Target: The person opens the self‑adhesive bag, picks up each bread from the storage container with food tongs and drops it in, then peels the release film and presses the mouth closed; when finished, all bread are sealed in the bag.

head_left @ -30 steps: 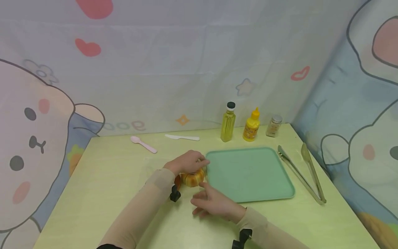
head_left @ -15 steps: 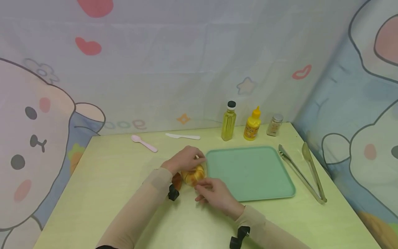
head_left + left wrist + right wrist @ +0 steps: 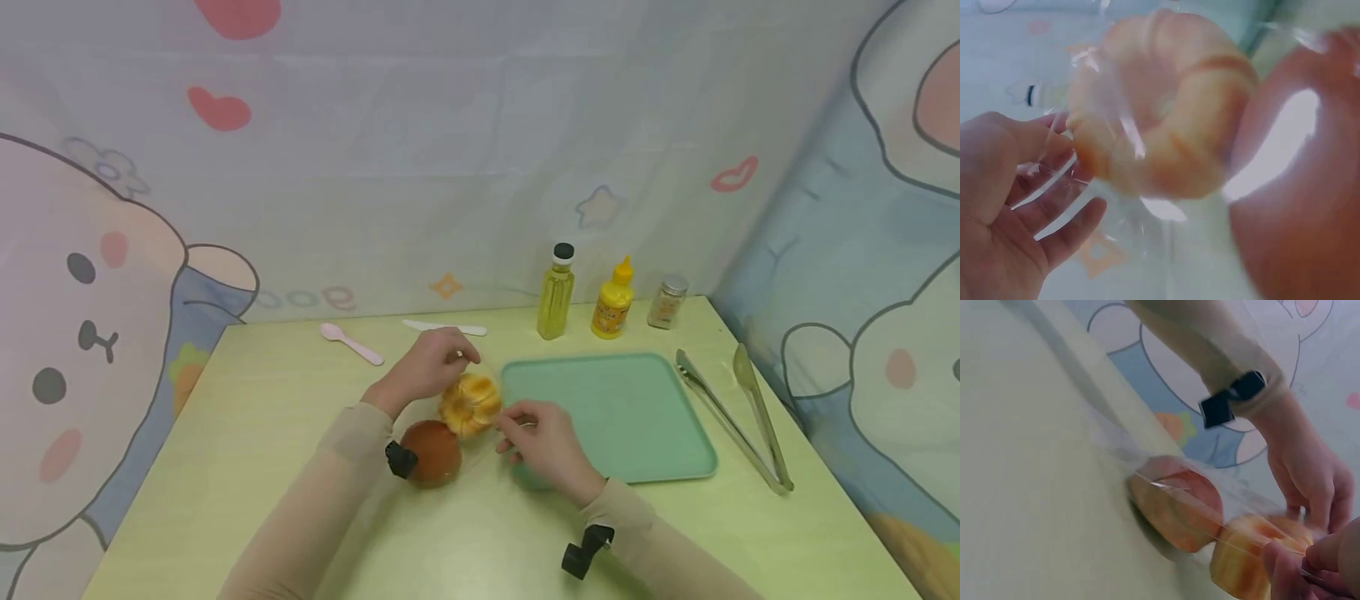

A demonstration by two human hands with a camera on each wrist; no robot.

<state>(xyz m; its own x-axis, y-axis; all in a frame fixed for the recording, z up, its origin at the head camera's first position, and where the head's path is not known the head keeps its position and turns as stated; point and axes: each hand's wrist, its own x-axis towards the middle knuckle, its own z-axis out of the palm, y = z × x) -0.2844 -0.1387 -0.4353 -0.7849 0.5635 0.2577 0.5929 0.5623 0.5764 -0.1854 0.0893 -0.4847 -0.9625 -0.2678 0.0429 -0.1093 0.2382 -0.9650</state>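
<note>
Just nearside of the left hand, which is pinching a clear bag, a brown bun is lying inside; between both grips, a ring bread is sitting bagged too. The right hand is also pinching the bag. Status: neither bread is coming out yet.

Counter: pale yellow-green top, smooth. Clock read from its middle, 12 = far edge. Pink spoon flat, between 10 and 11. White knife flat near far edge, just short of 12. Oil bottle upright, 1. Yellow squeeze bottle, glass jar upright, toward 2. Green tray, 3. Metal tongs beyond it, spread. Brown bun near middle: counter contact unclear.
</note>
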